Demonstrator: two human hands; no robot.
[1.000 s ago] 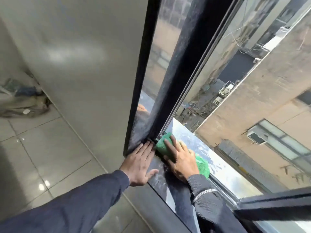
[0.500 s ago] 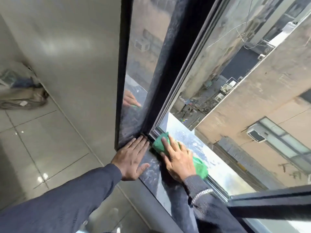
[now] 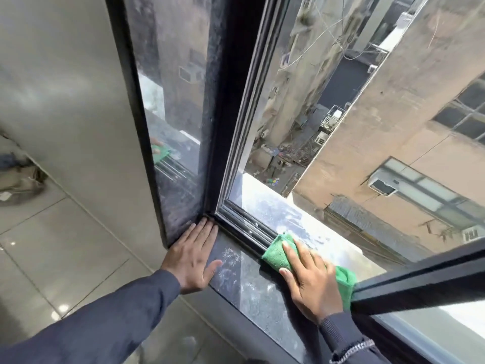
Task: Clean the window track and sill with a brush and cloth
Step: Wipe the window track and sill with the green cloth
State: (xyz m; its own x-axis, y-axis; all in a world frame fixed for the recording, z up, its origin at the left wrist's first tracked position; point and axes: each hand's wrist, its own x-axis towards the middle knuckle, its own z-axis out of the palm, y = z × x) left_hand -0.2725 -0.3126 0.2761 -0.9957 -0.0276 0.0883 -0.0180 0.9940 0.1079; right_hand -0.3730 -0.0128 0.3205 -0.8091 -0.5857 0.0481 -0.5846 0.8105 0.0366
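A green cloth lies across the metal window track, and my right hand presses flat on it with fingers spread. My left hand rests flat and empty on the dark stone sill, fingertips at the corner where the track meets the dark side frame. Pale dust streaks the sill between my hands. No brush is in view.
The window is open onto a deep drop between buildings. A dark sash edge crosses the right side just beyond my right hand. A dusty glass pane stands on the left. Grey floor tiles lie below.
My right hand has slid the green cloth along the track away from the corner, toward me. My left hand has stayed at the corner.
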